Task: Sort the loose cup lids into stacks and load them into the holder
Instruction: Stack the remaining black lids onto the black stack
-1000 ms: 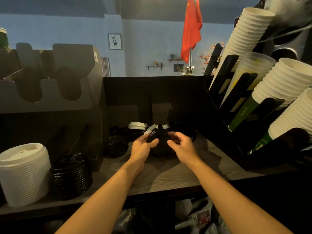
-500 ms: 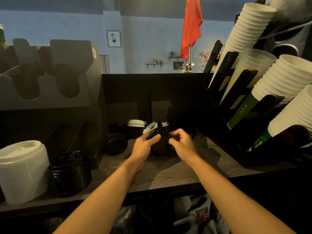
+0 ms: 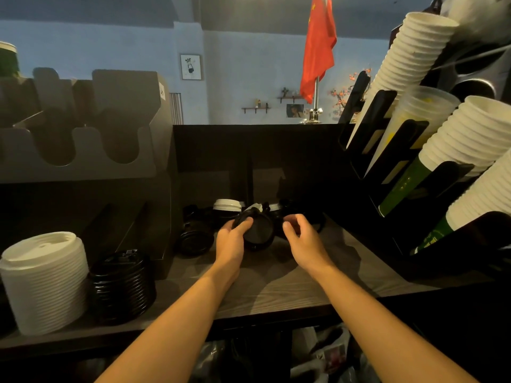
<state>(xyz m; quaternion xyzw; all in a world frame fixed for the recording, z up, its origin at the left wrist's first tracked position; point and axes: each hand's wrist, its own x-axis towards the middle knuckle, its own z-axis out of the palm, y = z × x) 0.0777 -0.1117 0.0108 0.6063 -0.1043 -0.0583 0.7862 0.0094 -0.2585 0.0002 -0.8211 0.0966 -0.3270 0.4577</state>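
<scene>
My left hand (image 3: 233,239) grips a short stack of black lids (image 3: 258,233), tilted on edge near the back of the wooden counter (image 3: 276,286). A little to the right, my right hand (image 3: 300,236) hovers with its fingers curled apart and nothing in them. Loose black lids (image 3: 195,239) and a few white lids (image 3: 227,205) lie in a heap behind and left of my hands. The grey lid holder (image 3: 83,145) with U-shaped slots stands at the left, its visible slots empty. In front of it sit a tall stack of white lids (image 3: 44,280) and a shorter stack of black lids (image 3: 121,286).
A black rack (image 3: 387,161) at the right holds slanted columns of white paper cups (image 3: 414,62) and clear cups (image 3: 414,117). A dark partition (image 3: 249,150) closes the back of the counter. Bags lie below the counter's front edge.
My right hand has let go of the black lid stack and moved off to the right. My left hand keeps hold of the stack.
</scene>
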